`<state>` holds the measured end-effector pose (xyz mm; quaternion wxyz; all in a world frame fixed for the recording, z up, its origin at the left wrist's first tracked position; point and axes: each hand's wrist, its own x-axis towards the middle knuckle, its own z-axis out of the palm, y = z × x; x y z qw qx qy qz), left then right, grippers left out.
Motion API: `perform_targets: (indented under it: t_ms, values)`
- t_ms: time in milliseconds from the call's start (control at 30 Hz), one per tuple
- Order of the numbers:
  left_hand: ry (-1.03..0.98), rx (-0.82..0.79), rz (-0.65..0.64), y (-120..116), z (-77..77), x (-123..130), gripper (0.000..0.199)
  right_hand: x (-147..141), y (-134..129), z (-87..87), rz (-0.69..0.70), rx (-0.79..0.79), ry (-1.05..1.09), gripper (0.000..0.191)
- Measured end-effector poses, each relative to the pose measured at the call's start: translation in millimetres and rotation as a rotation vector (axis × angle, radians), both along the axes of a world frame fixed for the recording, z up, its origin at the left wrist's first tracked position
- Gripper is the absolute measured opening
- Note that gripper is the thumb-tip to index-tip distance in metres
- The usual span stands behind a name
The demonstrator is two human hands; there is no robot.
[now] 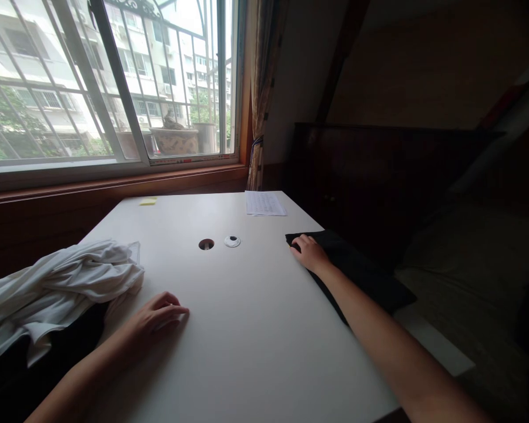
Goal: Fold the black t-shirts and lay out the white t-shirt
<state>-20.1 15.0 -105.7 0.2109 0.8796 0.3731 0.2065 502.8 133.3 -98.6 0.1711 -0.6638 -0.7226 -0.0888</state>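
Note:
My left hand [161, 315] is held low over the white table [229, 352], its fingers stretched out and loosely bent, with nothing in them. To its left lies a crumpled heap of white cloth [66, 288], with black cloth [77, 338] beneath it. At the table's right edge, a flat black cloth [357, 267] hangs partly over the side. My right hand [311, 252] is on its far left corner, thumb and fingers curled round the fabric. The fingertips' exact contact with the cloth is hard to make out.
Papers [265, 203] lie at the table's far edge, and a yellow sticky note [148, 201] at the far left. Mid-table are a round cable hole [206, 244] and its loose cover [232, 241]. Behind stand a barred window [176, 76] and a tied curtain [262, 106].

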Motion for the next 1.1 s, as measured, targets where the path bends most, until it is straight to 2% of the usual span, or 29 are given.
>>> perform_targets:
  t_ms: [133,233,367,433,500,667,800,900,1100]
  values:
    - [-0.018,0.002,-0.011,0.8,-1.9,-0.2,0.027,17.9,-12.8,-11.7,0.092,0.005,0.155,0.039]
    - [-0.017,0.003,-0.015,0.7,-2.3,-0.1,0.026,34.8,-27.2,-17.3,0.079,-0.062,0.204,0.05]
    - [-0.029,0.028,-0.036,1.2,-4.0,-1.2,0.026,49.7,-43.1,-15.4,-0.039,-0.298,0.137,0.06]
    - [-0.03,0.034,-0.042,1.4,-4.6,-1.6,0.026,55.6,-44.8,-11.6,-0.067,-0.368,0.119,0.06]
    - [-0.03,0.037,-0.034,1.2,-4.5,-1.6,0.026,63.7,-41.5,-8.0,-0.125,-0.382,0.112,0.059]
    - [-0.034,0.065,-0.016,1.3,-4.7,-0.7,0.025,92.0,-25.7,-5.6,-0.389,-0.355,0.114,0.064]
    - [-0.034,0.042,-0.024,2.2,-6.0,-0.9,0.026,99.5,-16.9,-6.6,-0.453,-0.364,0.131,0.069]
    - [-0.028,0.024,-0.013,2.1,-5.7,-0.7,0.027,88.2,-10.1,-5.3,-0.407,-0.372,0.129,0.071]
    - [-0.017,-0.004,-0.008,-0.5,-2.7,0.1,0.027,35.8,3.0,-5.0,-0.122,-0.347,0.1,0.065]
